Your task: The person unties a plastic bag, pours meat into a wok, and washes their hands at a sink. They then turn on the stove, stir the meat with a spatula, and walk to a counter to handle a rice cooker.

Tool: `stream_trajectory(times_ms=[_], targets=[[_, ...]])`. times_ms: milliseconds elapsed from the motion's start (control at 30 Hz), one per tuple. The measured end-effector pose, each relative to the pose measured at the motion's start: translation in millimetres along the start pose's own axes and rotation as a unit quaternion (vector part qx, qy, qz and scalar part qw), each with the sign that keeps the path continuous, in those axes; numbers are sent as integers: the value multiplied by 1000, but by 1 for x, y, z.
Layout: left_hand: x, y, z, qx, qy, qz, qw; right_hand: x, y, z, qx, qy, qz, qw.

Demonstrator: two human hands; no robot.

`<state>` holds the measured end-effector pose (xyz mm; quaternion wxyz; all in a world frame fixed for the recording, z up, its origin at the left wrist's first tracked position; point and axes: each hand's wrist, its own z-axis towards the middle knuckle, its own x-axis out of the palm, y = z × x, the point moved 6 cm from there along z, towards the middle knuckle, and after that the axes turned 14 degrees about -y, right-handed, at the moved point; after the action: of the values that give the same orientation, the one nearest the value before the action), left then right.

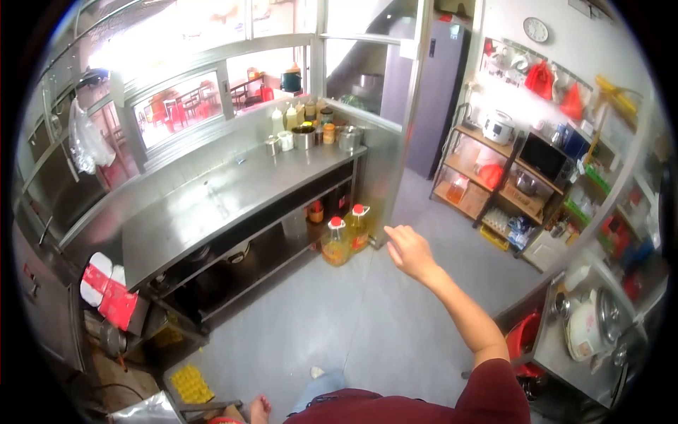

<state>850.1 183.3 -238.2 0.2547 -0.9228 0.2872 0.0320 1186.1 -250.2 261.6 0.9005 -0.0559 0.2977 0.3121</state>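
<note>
Right hand [411, 252] raised over the grey floor [311, 318], empty, fingers loosely bent; left hand [260, 408] low, its grip impossible to tell. Two big red-capped clear plastic bottles of yellow liquid [335, 246] stand side by side by the stainless-steel desk [212, 194]. Apparently no grasp is under way; gripping either bottle would call for lowering the right hand.

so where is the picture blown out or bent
head view: daylight washes out the windows, glare streaks the steel worktop, white haze hides part of the wall, wide-angle distortion bows straight lines near the edges, corners go black
</note>
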Motion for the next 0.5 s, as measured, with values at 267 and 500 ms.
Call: stream_trajectory(times_ms=[267,500], targets=[[138,-167,-49,240,11,108,965,66,-136,115,-11,-34,-73,997],[155,-134,-20,250,-169,8,953,258,-174,182,-85,29,112,990]])
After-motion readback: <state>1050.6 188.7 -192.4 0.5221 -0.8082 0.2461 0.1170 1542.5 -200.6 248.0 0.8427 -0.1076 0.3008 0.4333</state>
